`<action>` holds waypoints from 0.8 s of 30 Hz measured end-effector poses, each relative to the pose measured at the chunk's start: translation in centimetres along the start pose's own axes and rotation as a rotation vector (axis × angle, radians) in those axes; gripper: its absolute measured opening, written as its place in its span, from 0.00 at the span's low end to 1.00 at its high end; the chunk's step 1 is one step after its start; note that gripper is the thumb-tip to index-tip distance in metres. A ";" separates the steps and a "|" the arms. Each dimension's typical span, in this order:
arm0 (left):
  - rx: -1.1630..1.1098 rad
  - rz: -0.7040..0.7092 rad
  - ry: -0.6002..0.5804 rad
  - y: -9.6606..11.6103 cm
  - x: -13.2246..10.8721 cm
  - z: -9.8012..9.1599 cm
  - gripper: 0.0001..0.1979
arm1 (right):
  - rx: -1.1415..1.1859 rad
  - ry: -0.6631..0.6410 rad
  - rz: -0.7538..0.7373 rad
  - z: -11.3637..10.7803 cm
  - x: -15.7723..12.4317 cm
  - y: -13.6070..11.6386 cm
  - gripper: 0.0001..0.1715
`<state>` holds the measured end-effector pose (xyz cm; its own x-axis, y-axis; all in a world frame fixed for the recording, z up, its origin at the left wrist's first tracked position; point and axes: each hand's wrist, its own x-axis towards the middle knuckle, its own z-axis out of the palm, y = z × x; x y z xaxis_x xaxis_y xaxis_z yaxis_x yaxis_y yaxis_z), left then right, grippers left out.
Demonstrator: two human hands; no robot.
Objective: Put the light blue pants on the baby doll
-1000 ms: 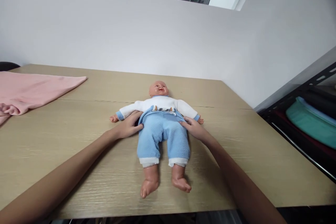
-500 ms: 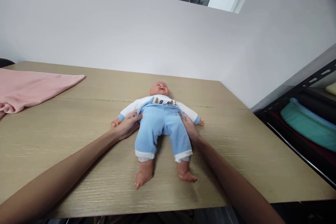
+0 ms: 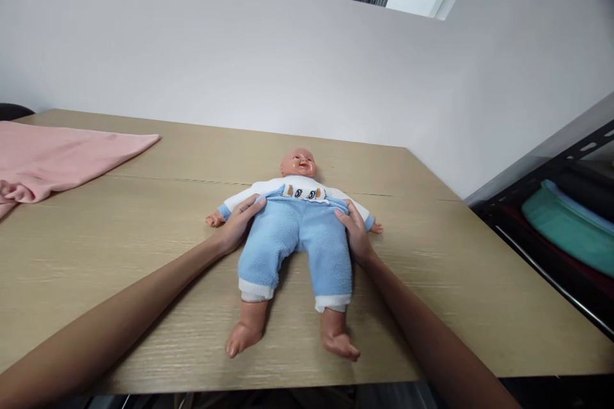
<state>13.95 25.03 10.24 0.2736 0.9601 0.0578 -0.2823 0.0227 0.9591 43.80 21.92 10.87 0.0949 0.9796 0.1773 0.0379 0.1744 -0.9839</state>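
Observation:
A baby doll [image 3: 300,165] lies on its back on the wooden table, head away from me and bare feet towards me. It wears a white top with light blue cuffs and light blue pants [image 3: 300,230] with white hems. My left hand [image 3: 240,223] pinches the waistband at the left hip, thumb on top. At the right hip my right hand [image 3: 355,230] grips the waistband the same way. Eye-like and orange patches show on the top just above the waistband.
A pink cloth [image 3: 62,156] lies on the table [image 3: 167,230] at the left. Folded teal fabric [image 3: 570,227] sits on a black rack at the right. Behind the table stands a white wall [image 3: 240,57] with an opening at its top.
Both hands have moved slightly up towards the doll's chest with the waistband. The doll's legs appear nearer to me, its left-side foot turned further outward. The view has shifted a little.

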 end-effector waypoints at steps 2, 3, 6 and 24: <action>-0.049 0.012 0.034 0.1 -0.1 0.2 0.26 | 0.031 0.008 0.023 0.4 0.3 0.1 0.20; -0.080 0.004 0.045 0.1 0.0 0.3 0.26 | 0.046 0.015 0.038 0.5 0.5 0.2 0.21; -0.147 -0.048 0.067 0.1 0.2 0.4 0.28 | 0.073 0.035 0.092 0.8 1.2 0.6 0.26; 0.272 0.204 0.344 -0.5 -0.1 0.7 0.18 | -0.178 0.415 -0.099 0.5 -0.3 -0.6 0.21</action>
<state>14.74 24.76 9.90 -0.0949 0.9748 0.2017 -0.0354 -0.2058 0.9780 43.25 21.58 11.42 0.4714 0.8297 0.2989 0.2334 0.2095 -0.9496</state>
